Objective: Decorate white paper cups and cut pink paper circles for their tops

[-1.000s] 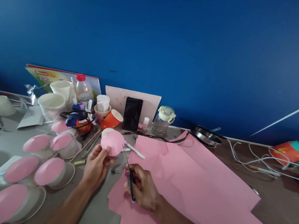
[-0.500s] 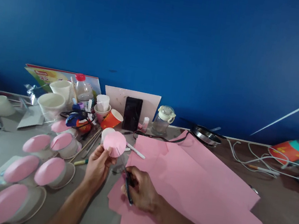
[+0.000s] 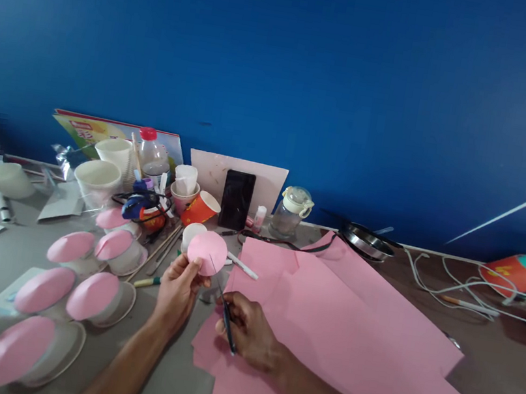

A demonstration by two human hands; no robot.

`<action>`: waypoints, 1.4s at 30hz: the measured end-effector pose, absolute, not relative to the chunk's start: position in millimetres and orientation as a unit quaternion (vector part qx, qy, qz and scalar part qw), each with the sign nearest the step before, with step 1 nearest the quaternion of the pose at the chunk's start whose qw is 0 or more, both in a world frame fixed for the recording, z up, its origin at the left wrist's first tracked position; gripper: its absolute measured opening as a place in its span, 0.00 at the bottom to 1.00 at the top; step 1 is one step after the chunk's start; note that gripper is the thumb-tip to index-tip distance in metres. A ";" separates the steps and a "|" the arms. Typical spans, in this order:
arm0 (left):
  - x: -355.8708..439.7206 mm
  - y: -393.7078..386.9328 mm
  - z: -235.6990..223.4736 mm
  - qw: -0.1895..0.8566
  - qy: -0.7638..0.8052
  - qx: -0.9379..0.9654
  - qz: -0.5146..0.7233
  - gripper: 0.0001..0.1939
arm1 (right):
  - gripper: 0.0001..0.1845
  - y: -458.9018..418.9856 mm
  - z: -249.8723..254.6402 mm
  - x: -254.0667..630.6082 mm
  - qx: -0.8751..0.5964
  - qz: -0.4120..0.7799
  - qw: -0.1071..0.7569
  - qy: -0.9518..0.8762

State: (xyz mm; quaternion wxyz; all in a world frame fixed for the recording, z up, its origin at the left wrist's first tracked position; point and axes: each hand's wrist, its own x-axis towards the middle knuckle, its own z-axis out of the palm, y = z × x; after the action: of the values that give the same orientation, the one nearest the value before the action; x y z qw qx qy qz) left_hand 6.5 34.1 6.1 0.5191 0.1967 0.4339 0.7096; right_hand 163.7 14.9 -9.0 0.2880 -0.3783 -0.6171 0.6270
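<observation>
My left hand (image 3: 181,287) pinches the lower edge of a round pink paper disc (image 3: 208,249) between thumb and fingers, holding it up off the table. In my right hand (image 3: 248,330) are black-handled scissors (image 3: 227,321), my fingers closed around the handles. Their thin blade (image 3: 217,272) points up and left and lies across the disc, reaching near its middle. Large sheets of pink paper (image 3: 318,324) lie beneath my right hand and forearm. To the left stand several upturned paper cups, each topped with a pink paper cone (image 3: 92,297).
Behind my hands are a white marker (image 3: 243,266), an orange cup (image 3: 202,208), a black phone (image 3: 236,199) and a glass jar (image 3: 291,213). A black pan (image 3: 366,241) and white cables (image 3: 452,284) lie at the right. White cups (image 3: 97,179) stand back left.
The whole view has shifted slightly, so everything sits a little further right. Both hands keep their grips, and the scissors stay against the disc with little visible change.
</observation>
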 end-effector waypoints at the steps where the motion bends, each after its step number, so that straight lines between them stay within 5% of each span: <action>1: 6.6 34.1 6.0 0.518 0.435 0.197 0.710 0.17 | 0.15 15.4 -9.2 163.8 -0.378 0.625 0.289 -0.619; 42: 8.4 36.2 4.3 0.513 0.435 0.184 0.716 0.16 | 0.10 16.3 -8.8 161.1 -0.372 0.651 0.282 -0.598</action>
State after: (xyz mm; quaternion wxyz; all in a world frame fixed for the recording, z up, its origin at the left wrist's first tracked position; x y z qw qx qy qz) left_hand 8.4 36.2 4.3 0.5130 0.1842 0.4354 0.7165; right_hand 161.1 16.3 -8.8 0.2824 -0.3718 -0.5983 0.6512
